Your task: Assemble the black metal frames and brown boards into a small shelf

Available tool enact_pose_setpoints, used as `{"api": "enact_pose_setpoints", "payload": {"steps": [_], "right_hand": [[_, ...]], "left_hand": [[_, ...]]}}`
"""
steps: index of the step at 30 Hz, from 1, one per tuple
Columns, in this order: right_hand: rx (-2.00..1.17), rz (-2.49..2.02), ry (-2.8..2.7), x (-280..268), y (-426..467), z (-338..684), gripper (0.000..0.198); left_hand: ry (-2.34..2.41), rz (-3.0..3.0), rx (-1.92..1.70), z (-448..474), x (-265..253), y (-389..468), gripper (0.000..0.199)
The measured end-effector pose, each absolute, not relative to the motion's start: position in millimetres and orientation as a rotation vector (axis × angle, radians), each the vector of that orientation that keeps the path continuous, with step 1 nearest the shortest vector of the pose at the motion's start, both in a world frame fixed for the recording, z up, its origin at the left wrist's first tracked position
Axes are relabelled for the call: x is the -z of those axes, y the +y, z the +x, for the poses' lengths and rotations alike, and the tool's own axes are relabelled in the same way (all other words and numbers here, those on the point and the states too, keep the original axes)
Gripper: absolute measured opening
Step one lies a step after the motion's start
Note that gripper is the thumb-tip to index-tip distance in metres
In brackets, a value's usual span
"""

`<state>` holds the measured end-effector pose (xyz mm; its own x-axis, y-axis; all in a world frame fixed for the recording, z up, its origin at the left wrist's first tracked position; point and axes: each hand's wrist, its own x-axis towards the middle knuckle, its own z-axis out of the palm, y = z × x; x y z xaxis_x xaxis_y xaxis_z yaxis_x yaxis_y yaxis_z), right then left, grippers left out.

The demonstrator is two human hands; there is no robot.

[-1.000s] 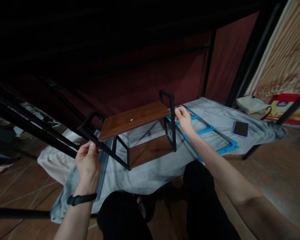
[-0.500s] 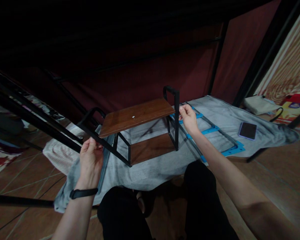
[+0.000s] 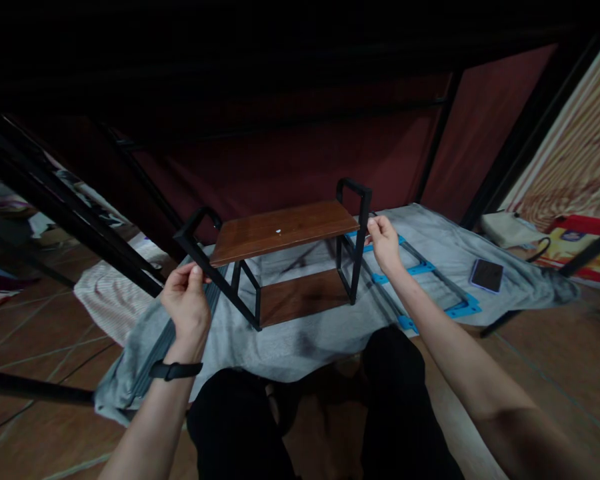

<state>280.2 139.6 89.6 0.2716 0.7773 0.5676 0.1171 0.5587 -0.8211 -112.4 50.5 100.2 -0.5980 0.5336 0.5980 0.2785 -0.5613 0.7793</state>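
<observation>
A small two-tier shelf stands in front of me, with a brown upper board [image 3: 285,230], a brown lower board [image 3: 305,298] and black metal side frames. A small white spot shows on the upper board. My left hand [image 3: 187,293], with a black band on the wrist, is closed in a pinch at the outer side of the left frame [image 3: 225,287]. On the opposite side, my right hand [image 3: 386,243] pinches at the outside of the right frame [image 3: 361,247], level with the upper board. Whatever sits between the fingertips of either hand is too small to make out.
Grey cloth [image 3: 290,350] covers the low surface under the shelf. To the right lie a grey frame with blue parts [image 3: 420,268] and a phone [image 3: 487,275]. Grey strips [image 3: 153,363] lie at the left. Black bars and a dark red panel [image 3: 280,167] stand behind.
The view has shifted slightly, so the shelf appears a little further right. Both hands remain at the side frames; the left hand's fingers have changed position beside the frame.
</observation>
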Motion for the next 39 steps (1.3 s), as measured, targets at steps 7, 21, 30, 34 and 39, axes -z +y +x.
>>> {"api": "enact_pose_setpoints", "payload": {"steps": [7, 21, 30, 34, 39], "right_hand": [[-0.535, -0.901, -1.229, -90.3, 136.8, 284.9, 0.041], [-0.549, -0.888, -1.205, -91.3, 136.9, 284.1, 0.04], [-0.591, -0.874, -1.18, -91.6, 134.7, 284.9, 0.038], [-0.597, -0.891, -1.177, -92.0, 135.2, 284.6, 0.038], [-0.598, -0.898, -1.161, -91.6, 137.8, 283.7, 0.041]], "left_hand": [[1.237, 1.235, -2.169, -113.3, -95.4, 46.2, 0.026], [1.249, 1.201, -2.204, -115.9, -96.2, 51.3, 0.018], [1.101, 1.072, -2.133, -114.2, -97.6, 48.1, 0.025], [1.114, 1.039, -2.144, -117.6, -97.2, 51.6, 0.027], [1.179, 1.088, -2.189, -116.8, -95.3, 52.7, 0.025]]}}
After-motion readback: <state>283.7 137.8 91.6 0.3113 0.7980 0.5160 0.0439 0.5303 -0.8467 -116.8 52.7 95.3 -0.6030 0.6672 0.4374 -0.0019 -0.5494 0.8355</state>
